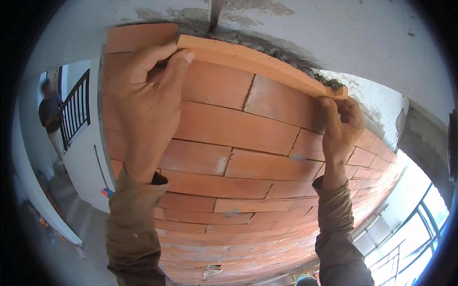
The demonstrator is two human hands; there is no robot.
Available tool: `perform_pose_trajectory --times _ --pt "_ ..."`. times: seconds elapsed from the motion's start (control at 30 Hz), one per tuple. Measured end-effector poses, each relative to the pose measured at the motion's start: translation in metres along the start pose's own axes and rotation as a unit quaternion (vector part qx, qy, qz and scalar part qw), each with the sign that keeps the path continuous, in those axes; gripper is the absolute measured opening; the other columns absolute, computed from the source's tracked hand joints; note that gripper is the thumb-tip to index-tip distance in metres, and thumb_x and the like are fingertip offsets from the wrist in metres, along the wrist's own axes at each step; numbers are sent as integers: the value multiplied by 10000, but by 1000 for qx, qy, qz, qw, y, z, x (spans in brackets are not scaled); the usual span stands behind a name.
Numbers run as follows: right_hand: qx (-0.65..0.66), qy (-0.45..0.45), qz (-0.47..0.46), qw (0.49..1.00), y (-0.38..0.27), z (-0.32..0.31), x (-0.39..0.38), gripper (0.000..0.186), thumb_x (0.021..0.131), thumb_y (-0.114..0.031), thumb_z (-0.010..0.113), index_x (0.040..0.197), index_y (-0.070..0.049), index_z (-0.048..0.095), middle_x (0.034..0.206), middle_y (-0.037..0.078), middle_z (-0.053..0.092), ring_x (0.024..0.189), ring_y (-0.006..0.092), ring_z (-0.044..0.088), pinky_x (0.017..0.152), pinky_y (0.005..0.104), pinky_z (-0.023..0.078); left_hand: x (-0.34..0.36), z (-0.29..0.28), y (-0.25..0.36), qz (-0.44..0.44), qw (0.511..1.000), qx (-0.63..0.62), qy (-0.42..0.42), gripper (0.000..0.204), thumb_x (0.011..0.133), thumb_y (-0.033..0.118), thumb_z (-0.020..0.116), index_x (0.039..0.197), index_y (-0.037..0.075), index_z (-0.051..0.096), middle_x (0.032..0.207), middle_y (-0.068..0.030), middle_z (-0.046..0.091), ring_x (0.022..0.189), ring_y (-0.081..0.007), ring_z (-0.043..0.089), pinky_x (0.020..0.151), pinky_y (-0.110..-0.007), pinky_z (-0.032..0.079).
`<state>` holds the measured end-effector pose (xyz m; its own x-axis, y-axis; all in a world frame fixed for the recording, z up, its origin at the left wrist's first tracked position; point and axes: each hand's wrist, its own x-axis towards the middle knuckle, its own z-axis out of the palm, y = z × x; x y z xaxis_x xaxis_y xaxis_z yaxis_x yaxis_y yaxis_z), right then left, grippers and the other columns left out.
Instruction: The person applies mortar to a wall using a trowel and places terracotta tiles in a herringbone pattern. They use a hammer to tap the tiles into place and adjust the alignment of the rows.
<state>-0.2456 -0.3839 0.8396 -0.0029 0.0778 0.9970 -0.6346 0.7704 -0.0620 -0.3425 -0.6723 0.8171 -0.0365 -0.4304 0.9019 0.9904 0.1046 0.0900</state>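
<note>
1. Orange clay strip [253,61] is at the brick wall's [267,126] top on my feed, grey mortar [286,58] along its upper edge.
2. Left hand [150,102]: part-closed, thumb and fingers pinching strip's left end.
3. Right hand [341,125]: fingers curled, gripping right end.

No text, label, brand, number or sign can be read: neither on the narrow orange brick piece [257,63] gripped near its two ends, nor on the brick wall [238,126] below the grip, nor on the pale plastered surface [362,38] above it. A small red-and-blue object [107,192], well below and left of the left hand [150,102], is too small to tell whether it bears print.
</note>
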Motion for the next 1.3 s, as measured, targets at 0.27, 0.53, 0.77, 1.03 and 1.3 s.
perform_pose_trajectory --times 0.27,0.53,0.77,1.03,1.3 --pt "-30 -7 5 1000 3 1 8 160 927 -111 724 1015 14 676 902 33 715 812 65 617 771 201 458 15 0 3 -9 999 25 -30 107 855 49 752 909 -38 722 736 -70 687 641 -102 615 593 -242 480" --pt "-5 -36 54 998 -5 5 15 216 917 -123 736 1054 37 688 922 48 719 822 71 619 778 210 467 20 -1 -2 -14 998 56 -40 142 862 109 731 878 -32 728 641 -109 652 562 -162 593 563 -299 463" --pt "31 -67 82 994 -5 1 24 218 906 -132 748 1042 30 693 917 39 719 803 66 611 747 210 466 20 4 -5 -5 997 69 -22 144 852 113 741 883 -28 729 701 -121 689 597 -193 637 569 -307 477" --pt "-4 -99 100 990 -10 1 35 248 894 -166 748 1043 28 706 871 36 717 771 68 598 711 222 451 17 12 -2 -28 996 81 12 117 838 83 755 889 -12 710 750 -108 702 612 -192 637 582 -314 496" --pt "-29 -115 136 984 -9 7 41 297 886 -195 765 1049 47 717 878 40 716 781 78 612 720 224 466 20 9 -5 -49 994 91 16 143 838 100 754 925 -7 720 765 -96 703 618 -173 616 584 -301 483"
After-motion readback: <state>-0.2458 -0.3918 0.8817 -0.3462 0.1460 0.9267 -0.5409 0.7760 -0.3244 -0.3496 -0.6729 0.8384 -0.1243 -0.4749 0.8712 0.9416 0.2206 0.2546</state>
